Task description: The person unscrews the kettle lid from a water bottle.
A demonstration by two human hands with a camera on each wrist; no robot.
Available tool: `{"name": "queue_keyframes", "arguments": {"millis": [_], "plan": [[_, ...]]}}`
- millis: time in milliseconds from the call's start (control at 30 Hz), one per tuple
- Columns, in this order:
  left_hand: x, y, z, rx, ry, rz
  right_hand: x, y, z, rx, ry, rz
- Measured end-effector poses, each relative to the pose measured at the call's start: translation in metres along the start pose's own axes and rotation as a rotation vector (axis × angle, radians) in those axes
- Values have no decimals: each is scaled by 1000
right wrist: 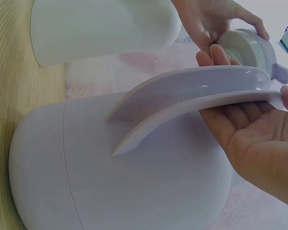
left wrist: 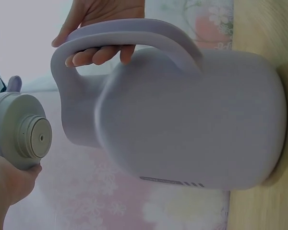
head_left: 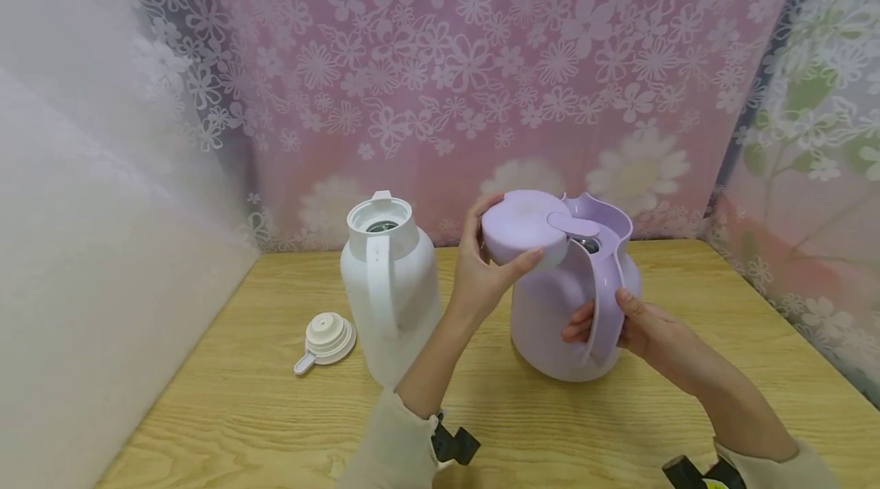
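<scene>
A lavender thermos jug point(head_left: 550, 321) stands on the table with its mouth uncovered. My right hand point(head_left: 656, 336) grips its handle point(head_left: 607, 313), the fingers passing through the loop and the thumb on the outer side. With my left hand point(head_left: 474, 275) I hold the lavender lid point(head_left: 524, 218) in the air, just left of the jug's mouth and apart from it. The left wrist view shows the lid's pale underside point(left wrist: 41, 138) with a stepped round plug. To the left, a white thermos jug point(head_left: 421, 283) stands uncapped, untouched by either hand.
Beside the white jug, a white stopper point(head_left: 326, 336) with a small tab lies on the wooden table point(head_left: 247, 412). A pink floral cloth point(head_left: 440, 76) hangs behind, a whitish wall point(head_left: 103, 206) stands at the left, and a floral curtain point(head_left: 811, 168) borders the right.
</scene>
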State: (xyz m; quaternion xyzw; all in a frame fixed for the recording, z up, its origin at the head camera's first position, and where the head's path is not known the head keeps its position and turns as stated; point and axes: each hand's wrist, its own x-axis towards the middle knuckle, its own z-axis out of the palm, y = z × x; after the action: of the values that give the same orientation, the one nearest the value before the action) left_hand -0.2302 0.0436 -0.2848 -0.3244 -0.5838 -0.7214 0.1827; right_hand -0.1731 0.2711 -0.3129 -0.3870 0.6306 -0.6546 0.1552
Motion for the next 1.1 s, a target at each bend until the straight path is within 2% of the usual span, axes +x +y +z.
{"name": "queue_keyframes", "arguments": {"millis": [367,733,1100], "plan": [[-19,-3,-17,-45,-27,-5,1,0,1,-4,8,5],[-35,-8,-27,-31,-81,-7,0,-1,1,-17,5,0],[-51,-20,-34,-86,-85,-53,0,0,0,3,10,12]]}}
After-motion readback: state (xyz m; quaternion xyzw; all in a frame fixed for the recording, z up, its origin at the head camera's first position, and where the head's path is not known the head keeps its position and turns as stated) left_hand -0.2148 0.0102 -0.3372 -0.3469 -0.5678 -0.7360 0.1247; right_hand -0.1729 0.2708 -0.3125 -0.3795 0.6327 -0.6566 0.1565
